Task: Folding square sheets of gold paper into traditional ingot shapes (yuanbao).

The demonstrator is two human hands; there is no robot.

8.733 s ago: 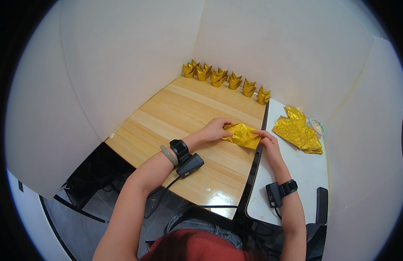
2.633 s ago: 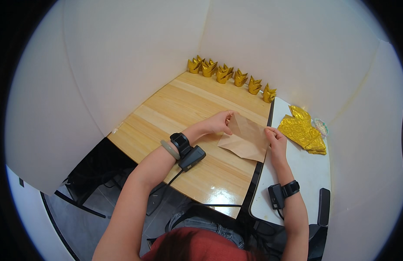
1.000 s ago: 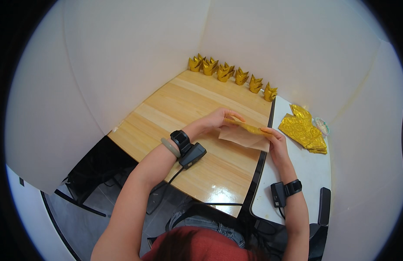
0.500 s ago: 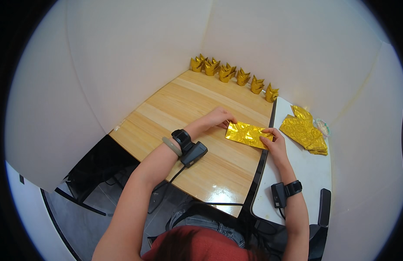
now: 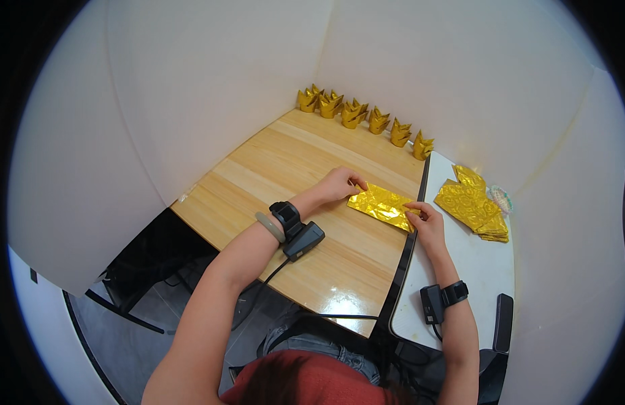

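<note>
A shiny gold foil paper (image 5: 382, 205), in the shape of a long rectangle, is stretched between my two hands over the right part of the wooden table. Its left end is pinched by my left hand (image 5: 341, 185), thumb and fingers at the upper corner. My right hand (image 5: 427, 221) grips the right end between thumb and fingers, close to the table's right edge. Along the far edge stands a row of several folded gold paper crowns (image 5: 354, 115) with pointed tips. Whether the paper touches the tabletop, I cannot tell.
On the white side table (image 5: 454, 273) at the right lies a pile of gold foil sheets (image 5: 470, 204). A small pale round object (image 5: 500, 199) sits beside it. White panels (image 5: 211, 81) enclose the back and sides. A black cable (image 5: 272, 278) runs from my left wrist device (image 5: 303, 240).
The gold paper has tilted slightly and looks a bit narrower. My left hand has shifted a little along its upper corner; both hands still hold the ends.
</note>
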